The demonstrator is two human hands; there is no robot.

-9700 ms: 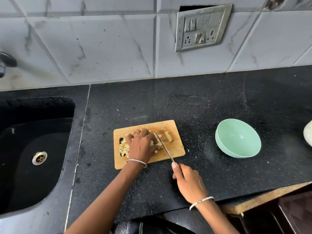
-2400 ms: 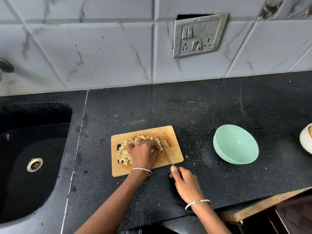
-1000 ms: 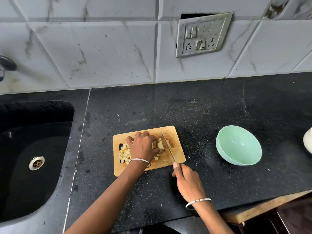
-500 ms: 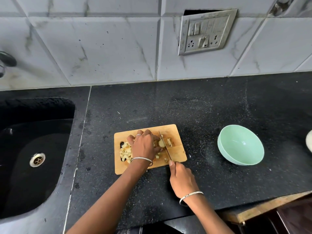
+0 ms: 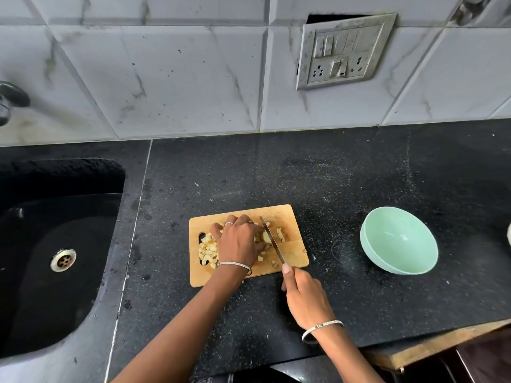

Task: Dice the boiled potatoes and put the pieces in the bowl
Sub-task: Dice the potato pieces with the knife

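Black granite counter [image 5: 331, 175] carries our wooden board [image 5: 290, 214]. Our left hand [image 5: 239, 241] curls over a potato chunk [image 5: 265, 236] while our right hand [image 5: 304, 297] grips the knife [image 5: 272, 241]. Boiled potato likely crumbles and slips, so we pin it lightly at its top. The bowl [image 5: 401, 239] sits well apart.

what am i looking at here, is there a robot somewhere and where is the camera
There is no robot here. A person works with bare hands, and the single camera sits on their head, looking down. The left hand curls over a potato chunk on the wooden cutting board, next to a pile of diced pieces. The right hand grips a knife, its blade against that chunk. A green bowl stands empty to the right on the black counter. A sink lies to the left.
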